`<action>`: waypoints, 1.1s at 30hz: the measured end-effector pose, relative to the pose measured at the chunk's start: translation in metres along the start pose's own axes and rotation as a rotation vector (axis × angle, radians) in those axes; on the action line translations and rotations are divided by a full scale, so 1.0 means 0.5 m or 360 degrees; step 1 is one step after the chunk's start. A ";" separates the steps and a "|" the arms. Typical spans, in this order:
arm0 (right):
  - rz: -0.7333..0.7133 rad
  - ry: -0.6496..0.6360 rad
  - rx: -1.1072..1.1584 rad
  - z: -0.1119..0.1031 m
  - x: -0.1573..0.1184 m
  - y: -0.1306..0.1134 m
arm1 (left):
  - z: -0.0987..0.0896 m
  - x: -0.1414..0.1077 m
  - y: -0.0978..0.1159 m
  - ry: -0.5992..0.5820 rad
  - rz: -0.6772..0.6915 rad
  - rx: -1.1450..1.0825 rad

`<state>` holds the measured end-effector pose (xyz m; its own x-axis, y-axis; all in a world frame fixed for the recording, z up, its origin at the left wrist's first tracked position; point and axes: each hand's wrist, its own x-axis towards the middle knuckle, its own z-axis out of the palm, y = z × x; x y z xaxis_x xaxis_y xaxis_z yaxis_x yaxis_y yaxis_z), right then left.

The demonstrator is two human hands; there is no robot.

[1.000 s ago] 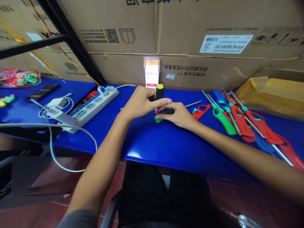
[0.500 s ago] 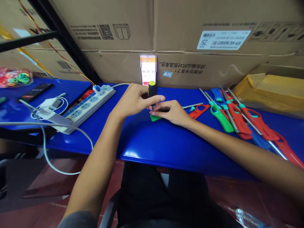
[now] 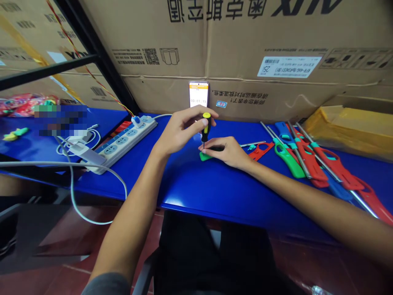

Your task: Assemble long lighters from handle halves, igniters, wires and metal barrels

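Note:
My left hand [image 3: 181, 129] is closed round the handle of a black and yellow screwdriver [image 3: 206, 127], which stands nearly upright. The tip of its shaft points down at a green plastic piece [image 3: 205, 156] on the blue table [image 3: 190, 184]. My right hand [image 3: 229, 151] pinches close to the shaft's lower end, its fingertips at the green piece. Fingers hide most of that piece and whatever small part may be between them. Just right of my right hand lie a red lighter shell [image 3: 260, 151] and a metal rod.
Several long-necked lighters [image 3: 310, 159] are piled at the right, before a yellow-taped carton [image 3: 353, 127]. Behind my hands a phone [image 3: 198, 95] leans on a cardboard wall. At the left are a power strip [image 3: 123, 143] and white cables [image 3: 72, 192].
The view has shifted, so the scene sits lower and further right. My left fingers have loosened and spread somewhat around the screwdriver handle, showing more of it. My right hand keeps its pinch.

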<state>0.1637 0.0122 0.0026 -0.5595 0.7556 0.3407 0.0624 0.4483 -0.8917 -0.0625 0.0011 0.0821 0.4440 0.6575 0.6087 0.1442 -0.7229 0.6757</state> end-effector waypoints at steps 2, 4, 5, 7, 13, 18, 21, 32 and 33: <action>-0.0022 -0.0015 -0.0020 0.000 0.000 0.001 | 0.001 0.000 -0.003 -0.0006 0.0005 -0.0022; -0.0037 -0.0023 -0.0044 0.000 0.001 0.000 | 0.003 0.000 -0.006 -0.0001 0.0006 -0.0054; -0.0039 -0.0026 -0.0056 0.000 0.001 0.000 | 0.003 -0.001 -0.007 0.0001 0.0009 -0.0075; -0.0046 -0.0028 -0.0071 0.000 0.000 -0.001 | 0.003 -0.002 -0.007 -0.0001 0.0022 -0.0105; 0.0018 -0.0038 -0.0034 0.001 0.000 -0.006 | 0.002 -0.002 0.000 0.0024 0.0017 -0.0062; 0.0110 0.0009 0.0167 0.007 0.002 -0.007 | 0.006 0.001 -0.005 0.0096 0.0006 -0.0028; 0.0115 0.0023 0.0187 0.008 0.004 -0.006 | 0.012 0.002 -0.015 0.0137 0.0012 -0.0056; 0.0077 0.0093 -0.0029 0.008 0.013 0.016 | 0.044 0.000 -0.038 0.0127 -0.0064 0.0039; 0.0064 0.0109 -0.0064 0.008 0.013 0.017 | 0.048 0.001 -0.038 0.0161 -0.0065 0.0076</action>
<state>0.1572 0.0188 -0.0041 -0.4978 0.8039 0.3255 0.1178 0.4345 -0.8929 -0.0439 0.0099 0.0596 0.3459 0.7031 0.6213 0.2036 -0.7027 0.6818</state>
